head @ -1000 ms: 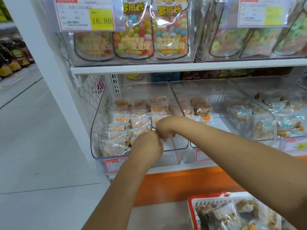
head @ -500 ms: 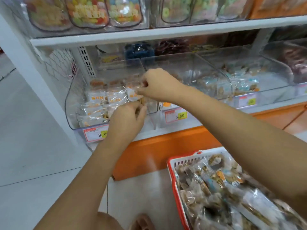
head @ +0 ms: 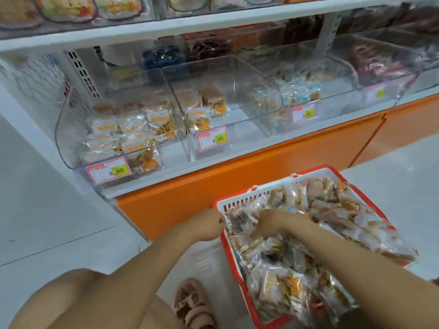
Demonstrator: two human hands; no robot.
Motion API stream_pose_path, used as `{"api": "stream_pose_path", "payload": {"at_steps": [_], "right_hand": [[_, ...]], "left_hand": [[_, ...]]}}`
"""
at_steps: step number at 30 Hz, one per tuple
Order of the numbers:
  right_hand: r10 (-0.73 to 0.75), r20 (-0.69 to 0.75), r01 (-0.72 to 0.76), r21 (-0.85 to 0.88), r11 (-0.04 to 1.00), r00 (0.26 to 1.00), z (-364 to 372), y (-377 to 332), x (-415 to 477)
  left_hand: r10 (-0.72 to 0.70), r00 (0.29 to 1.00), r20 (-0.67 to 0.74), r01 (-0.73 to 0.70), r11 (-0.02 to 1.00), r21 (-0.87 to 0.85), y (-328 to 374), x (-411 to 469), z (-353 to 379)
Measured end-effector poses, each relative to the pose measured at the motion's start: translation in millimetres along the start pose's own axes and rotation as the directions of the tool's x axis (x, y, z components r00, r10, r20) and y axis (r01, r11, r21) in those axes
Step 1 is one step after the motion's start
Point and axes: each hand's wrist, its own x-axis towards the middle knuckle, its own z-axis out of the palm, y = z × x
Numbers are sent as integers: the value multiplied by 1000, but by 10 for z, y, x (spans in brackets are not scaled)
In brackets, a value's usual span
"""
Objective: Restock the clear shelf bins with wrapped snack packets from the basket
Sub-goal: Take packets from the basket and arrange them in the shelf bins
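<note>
Leftmost bin [head: 64,129] part-filled; next bin [head: 249,110] nearly bare; basket [head: 316,168] heaped; right hand [head: 273,222] among snack packets [head: 285,269], grasp indeterminate; left hand [head: 206,225] curled beside the rim, contents indeterminate.

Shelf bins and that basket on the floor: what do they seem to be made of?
Shelf bins: likely rigid clear plastic, glossy; packets show through the walls and the curved edges catch light. Basket: probably moulded plastic, white slotted walls under a red rim, with a duller finish.
</note>
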Motion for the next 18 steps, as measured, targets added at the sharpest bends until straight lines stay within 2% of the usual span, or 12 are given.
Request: {"api": "stream_pose_path", "payload": {"at_steps": [3, 8, 10, 11, 12, 13, 14, 15, 16, 17, 18], "right_hand": [[28, -28, -20, 245, 969, 999, 319, -30, 123], [63, -74, -30, 380, 924, 995, 275, -59, 202], [19, -187, 74, 474, 878, 982, 131, -14, 107], [-3, -310, 166, 500, 850, 951, 68, 16, 68], [-27, -494, 289, 463, 838, 869, 25, 48, 31], [-56, -695, 418, 364, 832, 717, -6, 77, 6], [-109, -847, 521, 213, 826, 520, -32, 96, -24], [-172, -926, 571, 55, 819, 336, -54, 98, -77], [-237, -949, 586, -74, 807, 206, -62, 109, -107], [-285, -950, 591, -158, 791, 129, -67, 119, -147], [-300, -949, 604, -187, 774, 91, -75, 133, -194]], "left_hand": [[5, 997, 76, -4, 1000, -17, 7, 71, 64], [-40, 991, 128, 51, 995, -81, -16, 155, 7], [-120, 988, 93, 137, 969, -206, 17, 137, -62], [-173, 981, 82, 191, 922, -337, 50, 97, -107], [-210, 972, 104, 234, 830, -507, 90, 55, -161], [-193, 969, 157, 247, 682, -688, 121, 28, -221], [-130, 972, 195, 234, 507, -830, 167, -6, -288], [-65, 980, 186, 197, 341, -919, 230, -46, -356], [-28, 991, 129, 132, 212, -968, 284, -75, -426], [-33, 998, 51, 54, 119, -991, 327, -95, -492], [-66, 998, -26, -21, 65, -998, 361, -109, -555]]}}
